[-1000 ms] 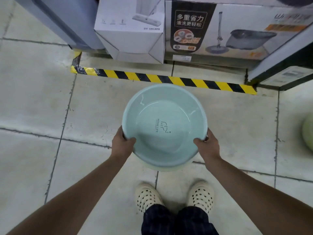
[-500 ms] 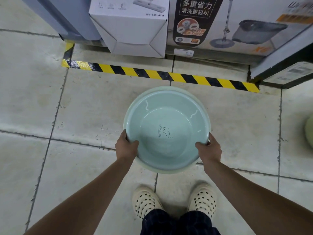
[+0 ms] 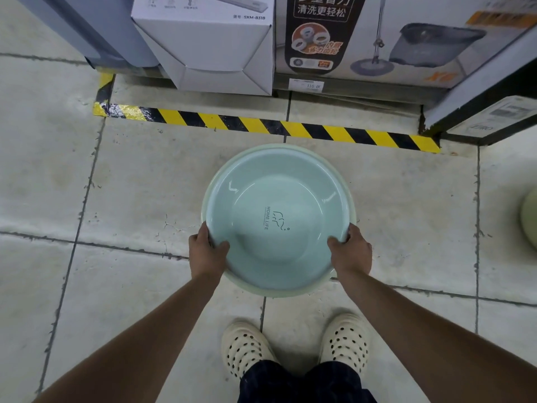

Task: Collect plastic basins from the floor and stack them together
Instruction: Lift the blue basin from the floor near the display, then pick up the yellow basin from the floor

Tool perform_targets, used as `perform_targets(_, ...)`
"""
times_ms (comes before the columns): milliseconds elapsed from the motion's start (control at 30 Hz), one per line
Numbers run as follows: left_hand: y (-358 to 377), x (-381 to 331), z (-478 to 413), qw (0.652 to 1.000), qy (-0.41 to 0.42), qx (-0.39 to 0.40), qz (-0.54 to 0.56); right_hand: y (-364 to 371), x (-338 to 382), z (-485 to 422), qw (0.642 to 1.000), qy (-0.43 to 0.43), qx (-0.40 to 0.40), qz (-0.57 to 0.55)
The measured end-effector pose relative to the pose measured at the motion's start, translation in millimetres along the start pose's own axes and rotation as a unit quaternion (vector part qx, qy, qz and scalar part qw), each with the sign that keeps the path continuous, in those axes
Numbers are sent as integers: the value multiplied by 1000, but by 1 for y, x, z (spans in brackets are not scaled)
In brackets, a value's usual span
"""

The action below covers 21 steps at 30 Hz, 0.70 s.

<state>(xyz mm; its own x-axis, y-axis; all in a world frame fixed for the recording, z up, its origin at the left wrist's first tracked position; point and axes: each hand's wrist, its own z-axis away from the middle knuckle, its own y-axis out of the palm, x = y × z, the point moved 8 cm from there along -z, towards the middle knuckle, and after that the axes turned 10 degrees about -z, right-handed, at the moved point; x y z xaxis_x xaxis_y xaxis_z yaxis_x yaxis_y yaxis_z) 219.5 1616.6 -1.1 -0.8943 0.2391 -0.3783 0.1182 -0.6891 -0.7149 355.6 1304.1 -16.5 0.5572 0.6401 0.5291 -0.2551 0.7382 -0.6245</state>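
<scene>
Grip: left hand [image 3: 207, 253] and right hand [image 3: 350, 251] closed on opposite rims of teal basin [image 3: 276, 216] | nested in a paler basin [image 3: 270, 292], apparently | next green basin [image 3: 529, 219] lay on floor [image 3: 116, 175], right of the right hand, nearer it.

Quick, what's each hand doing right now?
Left hand: closed on the basin rim.
Right hand: closed on the same rim.

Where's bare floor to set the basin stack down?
Free: tiles left of the blue basin, and between it and the striped tape. Crowded: boxes behind the tape, shoes below, a green basin at right edge.
</scene>
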Motion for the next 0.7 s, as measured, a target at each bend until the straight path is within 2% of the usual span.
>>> perform_targets(167, -12, -8, 1, 999, -8, 49, -9, -27, 12, -11, 999, 44, 30, -3)
perform_targets(267, -35, -39, 14, 999, 15, 21, 45, -52, 34, -10, 999, 12, 47, -12)
perform_targets(333, -52, -76, 33, 994, 61, 12, 86, -75, 59, 0, 998, -31, 52, -13)
perform_targets(467, -80, -169, 76, 985, 124, 45, 107, -141, 119, 26, 994, -99, 33, -23)
perform_targets(700, -144, -337, 198, 960, 253, 98, 70, -311, 211, 93, 987, -113, -16, -113)
